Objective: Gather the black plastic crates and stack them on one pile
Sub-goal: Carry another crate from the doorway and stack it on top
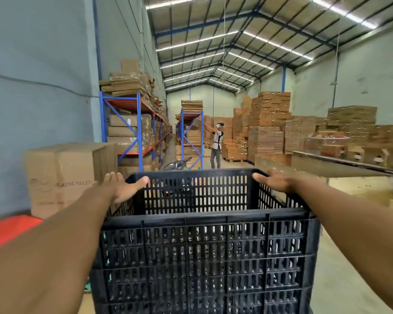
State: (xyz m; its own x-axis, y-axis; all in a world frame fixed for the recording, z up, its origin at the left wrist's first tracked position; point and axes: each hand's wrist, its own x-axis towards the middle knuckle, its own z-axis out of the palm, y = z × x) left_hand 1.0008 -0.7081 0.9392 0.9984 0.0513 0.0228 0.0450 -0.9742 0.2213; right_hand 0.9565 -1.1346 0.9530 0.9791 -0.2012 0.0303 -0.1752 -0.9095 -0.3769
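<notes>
A big warehouse is shown. Pale grey-blue walls [43,75] are seen on both sides. The roof [236,26] is held up by dark beams, and long bright light strips [197,40] are set along it. Blue racks [137,123] are lined up by the left wall and filled with brown boxes [127,85]. Tall box piles [270,114] are stacked on the right. A big cardboard box [61,177] is placed near the left wall. A person [216,148] is seen far off. The floor [331,288] is pale.
</notes>
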